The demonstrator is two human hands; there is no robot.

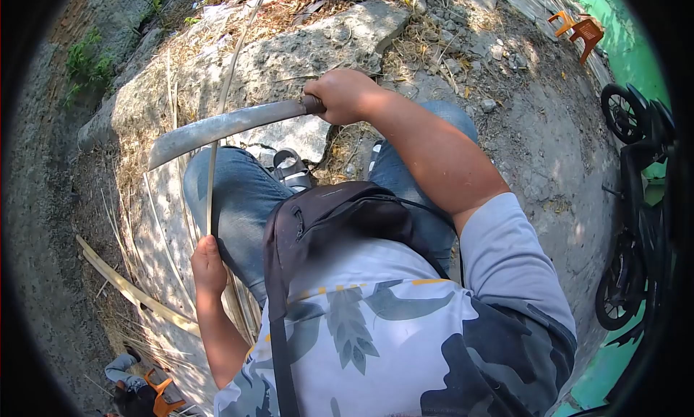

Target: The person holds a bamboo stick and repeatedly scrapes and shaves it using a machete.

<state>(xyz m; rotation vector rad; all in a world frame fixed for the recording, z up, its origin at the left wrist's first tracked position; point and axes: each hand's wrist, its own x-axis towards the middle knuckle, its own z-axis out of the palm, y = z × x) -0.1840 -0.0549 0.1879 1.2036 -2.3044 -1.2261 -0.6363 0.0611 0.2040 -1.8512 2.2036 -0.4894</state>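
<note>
My right hand (pixel 345 96) is closed round the dark handle of a machete (pixel 235 122), held above my knees. Its long, worn blade points left and lies across a thin pale strip (pixel 212 189), which looks like split bamboo or cane. I cannot tell whether the edge is cutting into it. My left hand (pixel 208 269) grips the strip's near end beside my left thigh, thumb on top. From there the strip runs up past the blade to the top of the view. A dark bag (pixel 332 214) rests across my lap.
Several more thin strips and a wider split piece (pixel 141 298) lie on the ground to the left. Broken concrete (pixel 303 52) lies ahead. A motorbike (pixel 630 222) and an orange chair (pixel 587 33) stand at right. Another person (pixel 129 381) is at lower left, beside an orange chair (pixel 165 399).
</note>
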